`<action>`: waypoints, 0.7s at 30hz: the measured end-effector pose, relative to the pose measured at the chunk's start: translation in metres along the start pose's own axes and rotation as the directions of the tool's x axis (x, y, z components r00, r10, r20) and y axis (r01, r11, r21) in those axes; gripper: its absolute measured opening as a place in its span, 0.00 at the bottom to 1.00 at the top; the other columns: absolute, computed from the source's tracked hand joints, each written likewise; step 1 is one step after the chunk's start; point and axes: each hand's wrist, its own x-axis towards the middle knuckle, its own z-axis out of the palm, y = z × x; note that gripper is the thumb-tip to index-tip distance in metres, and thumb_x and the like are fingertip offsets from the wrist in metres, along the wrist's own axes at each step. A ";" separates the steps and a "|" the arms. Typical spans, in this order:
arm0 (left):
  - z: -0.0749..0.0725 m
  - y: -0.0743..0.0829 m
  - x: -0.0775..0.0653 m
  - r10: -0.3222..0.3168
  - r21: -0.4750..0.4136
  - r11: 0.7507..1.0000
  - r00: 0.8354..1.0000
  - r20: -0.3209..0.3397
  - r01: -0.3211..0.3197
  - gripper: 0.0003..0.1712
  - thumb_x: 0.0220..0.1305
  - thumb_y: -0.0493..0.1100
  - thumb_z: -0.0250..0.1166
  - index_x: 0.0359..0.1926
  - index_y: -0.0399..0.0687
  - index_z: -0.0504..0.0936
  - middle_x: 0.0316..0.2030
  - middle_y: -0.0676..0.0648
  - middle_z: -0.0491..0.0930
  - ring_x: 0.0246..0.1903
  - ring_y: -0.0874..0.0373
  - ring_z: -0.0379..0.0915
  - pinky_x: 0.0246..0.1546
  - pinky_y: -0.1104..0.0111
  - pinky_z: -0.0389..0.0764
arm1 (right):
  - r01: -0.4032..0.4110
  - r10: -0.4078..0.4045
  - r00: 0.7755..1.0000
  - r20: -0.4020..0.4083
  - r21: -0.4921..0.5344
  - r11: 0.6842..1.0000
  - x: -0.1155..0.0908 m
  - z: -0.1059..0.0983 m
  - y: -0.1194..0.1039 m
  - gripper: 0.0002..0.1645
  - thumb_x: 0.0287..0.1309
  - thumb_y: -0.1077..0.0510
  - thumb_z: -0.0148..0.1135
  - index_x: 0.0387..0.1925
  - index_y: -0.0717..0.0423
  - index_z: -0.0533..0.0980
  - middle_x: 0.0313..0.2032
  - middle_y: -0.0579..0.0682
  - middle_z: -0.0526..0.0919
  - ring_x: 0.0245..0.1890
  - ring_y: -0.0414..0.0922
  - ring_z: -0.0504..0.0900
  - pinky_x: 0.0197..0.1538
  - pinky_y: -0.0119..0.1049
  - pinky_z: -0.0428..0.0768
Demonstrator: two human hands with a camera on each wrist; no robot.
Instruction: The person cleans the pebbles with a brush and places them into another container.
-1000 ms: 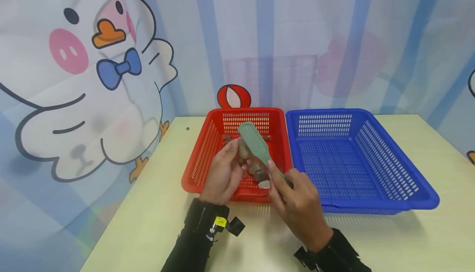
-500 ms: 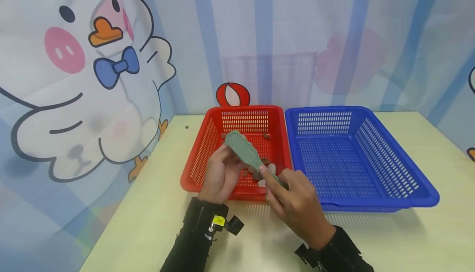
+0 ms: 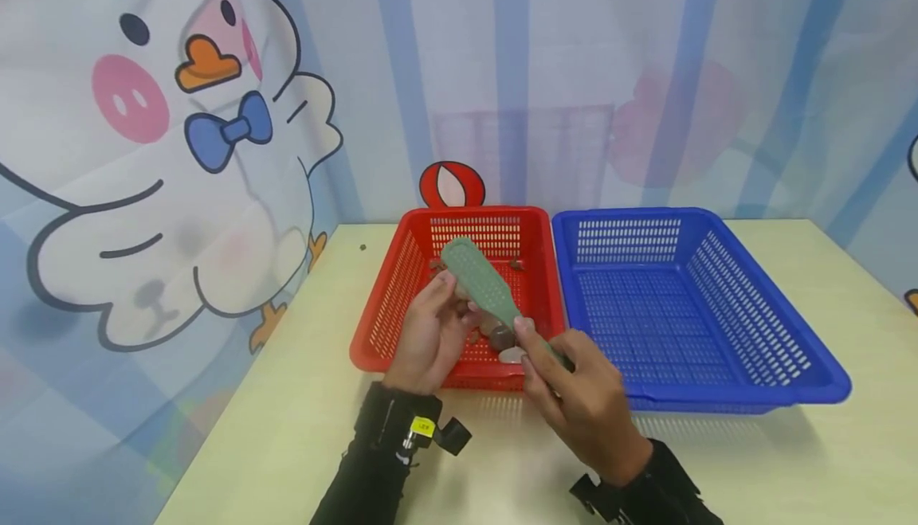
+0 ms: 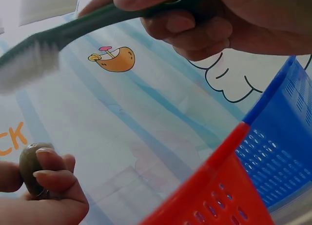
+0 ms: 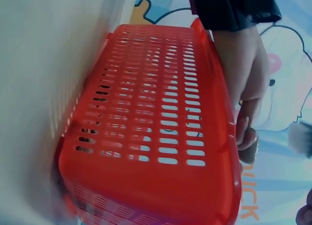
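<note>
In the head view my left hand (image 3: 426, 346) is over the red basket (image 3: 412, 270), its fingers pinching a smooth brownish-green stone (image 4: 30, 169), best seen in the left wrist view. My right hand (image 3: 584, 397) grips the handle of a green scrub brush (image 3: 482, 280). Blurred white bristles (image 4: 34, 66) face down from its head. From above, the brush head overlaps the left fingertips and hides most of the stone; the left wrist view has a gap between bristles and stone. Below the hands, a dark pebble (image 3: 502, 338) and a pale pebble (image 3: 511, 356) lie in the basket.
A blue basket (image 3: 731, 396) stands right beside the red one on the pale table (image 3: 287, 429). Small brown bits (image 3: 516, 264) lie toward the red basket's back. A printed cartoon cloth (image 3: 559, 71) hangs behind the table.
The brush head swung left and down over the stone, then lifted slightly back up and right. The left hand stays nearly in place, still pinching the stone.
</note>
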 end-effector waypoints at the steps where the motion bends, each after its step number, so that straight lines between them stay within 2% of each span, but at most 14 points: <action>1: 0.001 0.000 0.000 0.012 0.002 1.000 1.000 0.006 -0.012 0.19 0.81 0.42 0.46 0.63 0.38 0.70 0.49 0.43 0.73 0.46 0.53 0.69 0.50 0.67 0.72 | 0.013 -0.014 1.000 0.015 0.007 1.000 -0.001 0.000 -0.001 0.20 0.73 0.56 0.52 0.56 0.62 0.81 0.26 0.52 0.70 0.22 0.43 0.66 0.20 0.30 0.66; 6: 0.002 -0.003 0.003 0.040 -0.057 0.998 0.999 0.006 -0.040 0.15 0.78 0.40 0.52 0.57 0.36 0.75 0.51 0.43 0.75 0.54 0.51 0.70 0.64 0.58 0.66 | 0.051 -0.052 0.995 0.086 0.022 0.998 -0.004 0.003 0.001 0.19 0.73 0.57 0.51 0.54 0.61 0.82 0.27 0.51 0.68 0.23 0.45 0.65 0.22 0.32 0.64; 10: 0.001 -0.002 0.002 0.019 -0.052 0.998 1.000 0.011 -0.018 0.19 0.79 0.41 0.50 0.62 0.32 0.72 0.54 0.42 0.75 0.55 0.50 0.69 0.67 0.57 0.63 | 0.021 -0.018 0.988 0.153 -0.018 1.000 -0.006 0.002 0.002 0.21 0.74 0.56 0.48 0.56 0.60 0.82 0.27 0.51 0.67 0.23 0.45 0.64 0.23 0.34 0.64; 13: 0.000 -0.003 0.001 0.005 -0.020 1.000 1.000 0.018 -0.004 0.22 0.80 0.41 0.47 0.66 0.32 0.68 0.50 0.43 0.73 0.49 0.53 0.68 0.57 0.64 0.69 | -0.029 0.038 0.984 0.176 -0.053 0.998 -0.006 0.001 0.003 0.22 0.74 0.55 0.47 0.59 0.59 0.80 0.27 0.51 0.67 0.22 0.45 0.64 0.22 0.33 0.65; 17: -0.001 -0.003 0.000 -0.006 -0.012 1.000 1.000 0.000 0.006 0.22 0.81 0.40 0.45 0.66 0.32 0.70 0.45 0.44 0.70 0.39 0.55 0.64 0.40 0.69 0.68 | -0.076 0.083 0.991 0.107 -0.067 0.995 -0.005 0.001 0.004 0.22 0.73 0.56 0.48 0.58 0.62 0.80 0.26 0.53 0.67 0.21 0.44 0.64 0.19 0.33 0.65; 21: 0.000 -0.002 0.000 0.006 -0.014 1.000 1.000 0.005 -0.006 0.21 0.81 0.40 0.45 0.65 0.34 0.72 0.47 0.44 0.71 0.39 0.56 0.66 0.39 0.71 0.70 | -0.056 0.058 0.998 0.040 -0.052 0.997 -0.004 0.001 0.002 0.21 0.73 0.56 0.50 0.57 0.63 0.81 0.26 0.53 0.69 0.21 0.44 0.65 0.18 0.33 0.66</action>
